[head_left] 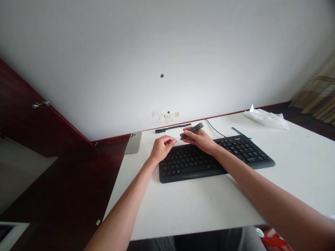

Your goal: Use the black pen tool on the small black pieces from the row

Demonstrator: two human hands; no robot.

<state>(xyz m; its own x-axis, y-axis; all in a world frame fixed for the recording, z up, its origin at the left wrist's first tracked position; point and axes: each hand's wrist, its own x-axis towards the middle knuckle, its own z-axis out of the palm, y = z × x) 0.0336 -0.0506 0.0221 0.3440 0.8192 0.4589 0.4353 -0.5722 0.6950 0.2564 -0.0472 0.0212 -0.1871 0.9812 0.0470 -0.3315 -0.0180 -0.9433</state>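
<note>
My right hand (pixel 197 138) is wrapped around a black brush (pixel 196 128), its bristle-like end pointing up and to the right. A thin pale wire (pixel 178 139) runs from the brush's lower end towards my left hand (pixel 162 145). The left thumb and forefinger are pinched together on that wire. Both hands are over the upper edge of a black keyboard (pixel 193 164), which lies flat on the white table. Behind the hands, a row of loose black keycaps (pixel 172 128) lines the table's back. My right forearm covers part of the keyboard.
A phone (pixel 134 143) lies at the table's left edge. Behind the keyboard are its black cable (pixel 216 130) and a thin blue stick (pixel 237 131). A crumpled white plastic bag (pixel 268 118) rests at the back right. The wall (pixel 167 52) rises directly behind the table.
</note>
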